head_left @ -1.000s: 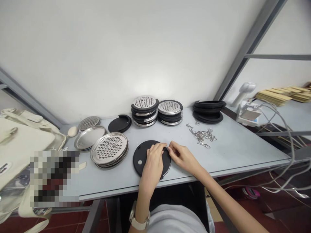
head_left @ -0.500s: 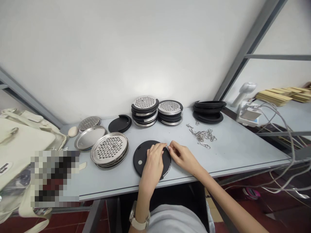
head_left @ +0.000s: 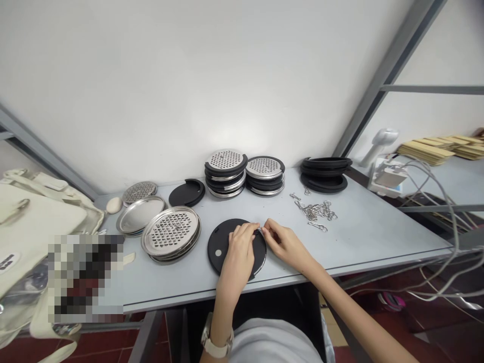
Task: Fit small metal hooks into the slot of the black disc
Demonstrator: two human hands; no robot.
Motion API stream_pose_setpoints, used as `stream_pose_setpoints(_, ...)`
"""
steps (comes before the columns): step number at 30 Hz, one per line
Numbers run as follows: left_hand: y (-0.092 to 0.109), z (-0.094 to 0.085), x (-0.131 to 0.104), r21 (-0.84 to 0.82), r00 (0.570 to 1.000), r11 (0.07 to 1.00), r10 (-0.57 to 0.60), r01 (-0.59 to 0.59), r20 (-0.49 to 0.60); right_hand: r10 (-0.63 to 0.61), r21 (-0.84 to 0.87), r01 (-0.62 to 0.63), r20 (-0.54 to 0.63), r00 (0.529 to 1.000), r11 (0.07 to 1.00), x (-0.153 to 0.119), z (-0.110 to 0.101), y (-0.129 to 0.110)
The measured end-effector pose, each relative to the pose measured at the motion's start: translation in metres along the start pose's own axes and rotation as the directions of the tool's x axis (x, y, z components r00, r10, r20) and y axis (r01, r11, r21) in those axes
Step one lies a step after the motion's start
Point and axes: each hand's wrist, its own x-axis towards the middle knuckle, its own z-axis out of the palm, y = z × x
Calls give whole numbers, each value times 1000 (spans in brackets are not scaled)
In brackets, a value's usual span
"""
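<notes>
A round black disc [head_left: 218,241] with a small pale dot lies flat at the table's front edge, a shiny rim showing at its lower right. Across it rests my left hand [head_left: 241,252], fingers together and pressing on the disc, fingertips at its upper right edge. My right hand [head_left: 282,239] pinches a small silvery metal piece [head_left: 260,229] at that same edge, touching the left fingertips; most of the piece is hidden. A pile of small metal snap hooks [head_left: 317,210] is spread to the right. Left of the disc sits a stack of round metal grater plates [head_left: 172,233].
Behind stand two stacks of grater plates with black rims [head_left: 226,174] [head_left: 265,176], and black rings [head_left: 324,182] farther right. Plain metal plates [head_left: 139,214] and another black disc [head_left: 187,192] lie left. A cream bag [head_left: 41,212] hangs over the left side; cables [head_left: 451,212] dangle at right.
</notes>
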Motion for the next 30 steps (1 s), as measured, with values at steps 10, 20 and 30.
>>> stream_pose_setpoints(10, -1, 1, -2, 3, 999, 1000, -29, 29, 22, 28, 8, -29, 37, 999, 1000, 1, 0, 2)
stream_pose_setpoints(20, -2, 2, -1, 17, 1000, 1000, 4, -4, 17, 30, -21, -29, 51, 998, 999, 2, 1, 4)
stream_pose_setpoints(30, -2, 3, -1, 39, 1000, 999, 1, -2, 18, 10, -36, -7, 76, 997, 999, 2, 0, 1)
